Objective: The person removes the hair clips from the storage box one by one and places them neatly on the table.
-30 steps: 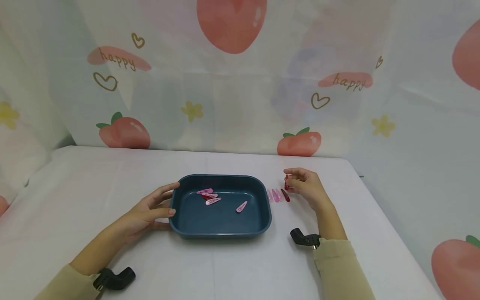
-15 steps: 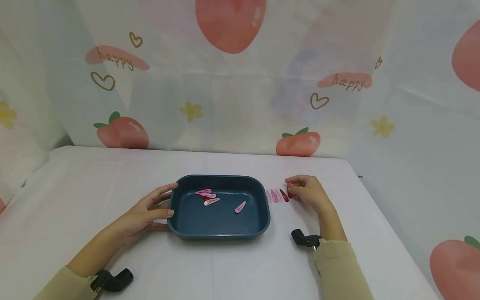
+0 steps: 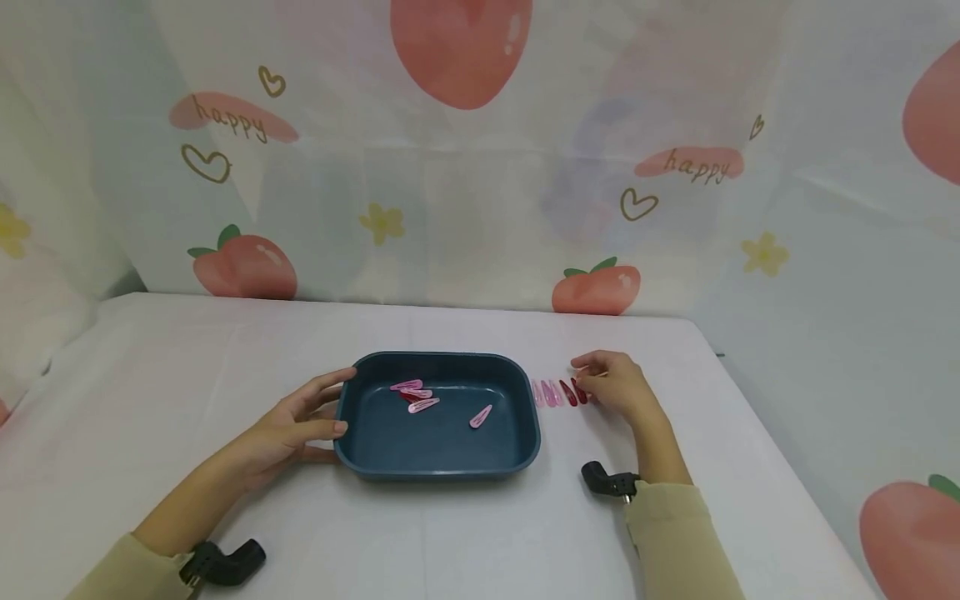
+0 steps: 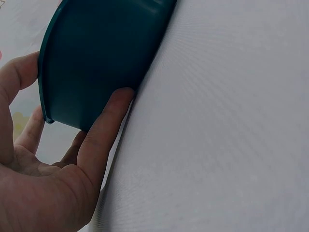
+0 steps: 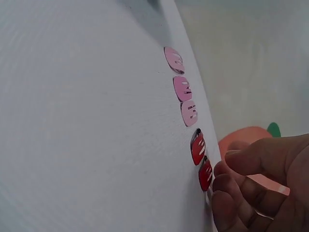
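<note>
My left hand [image 3: 285,425] is spread along the left end of a dark blue-green plastic tray [image 3: 438,477]. In the left wrist view the thumb lies straight along the tray's outer wall [image 4: 91,63], while a fingertip touches its rim. Several snap hair clips lie inside, among them a single pink clip [image 3: 481,416]. Right of the tray, three pink clips and two red ones form a row. My right hand [image 3: 613,383] is at the row's right end, its loosely bent fingertips right beside the last red hair clip [image 5: 205,174], which lies on the cloth next to the other red clip [image 5: 197,147].
A white cloth covers the table [image 3: 247,342]. Behind it hangs a peach-printed backdrop [image 3: 480,183]. A black wrist camera mount [image 3: 225,562] is on the left wrist, another mount [image 3: 609,481] on the right. The row's leftmost pink clip [image 3: 537,393] is close to the tray's right side.
My right hand has come down with the red hair clip, which now lies at the right end of the row, out of the fingers' pinch. The left hand stays at the tray.
</note>
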Demonstrator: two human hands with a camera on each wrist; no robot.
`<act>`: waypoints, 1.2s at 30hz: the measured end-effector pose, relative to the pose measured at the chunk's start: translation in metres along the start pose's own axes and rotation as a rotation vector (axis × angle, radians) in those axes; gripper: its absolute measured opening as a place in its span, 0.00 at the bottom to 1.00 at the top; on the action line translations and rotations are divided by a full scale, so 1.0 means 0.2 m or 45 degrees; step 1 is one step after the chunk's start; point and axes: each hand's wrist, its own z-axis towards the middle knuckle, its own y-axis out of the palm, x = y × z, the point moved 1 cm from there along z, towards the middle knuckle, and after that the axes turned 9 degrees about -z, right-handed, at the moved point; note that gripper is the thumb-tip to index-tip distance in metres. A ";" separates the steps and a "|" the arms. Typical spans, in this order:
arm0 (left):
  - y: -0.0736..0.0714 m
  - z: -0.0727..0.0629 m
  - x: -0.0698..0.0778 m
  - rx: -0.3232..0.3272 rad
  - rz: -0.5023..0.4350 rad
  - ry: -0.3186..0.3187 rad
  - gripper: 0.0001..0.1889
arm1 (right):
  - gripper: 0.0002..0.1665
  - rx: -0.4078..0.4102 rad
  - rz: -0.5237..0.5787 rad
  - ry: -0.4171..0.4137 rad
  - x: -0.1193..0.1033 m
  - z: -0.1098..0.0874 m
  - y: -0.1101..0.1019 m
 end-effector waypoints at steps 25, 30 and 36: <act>0.00 0.00 0.00 -0.015 -0.025 0.002 0.38 | 0.20 -0.179 0.621 -0.394 -0.37 -0.11 0.02; 0.00 0.00 0.00 -0.029 -0.042 -0.002 0.38 | 0.21 -0.253 0.619 -0.424 -0.42 -0.13 0.04; 0.01 0.00 0.00 0.001 -0.035 -0.006 0.38 | 0.22 -0.312 0.664 -0.451 -0.51 -0.13 0.04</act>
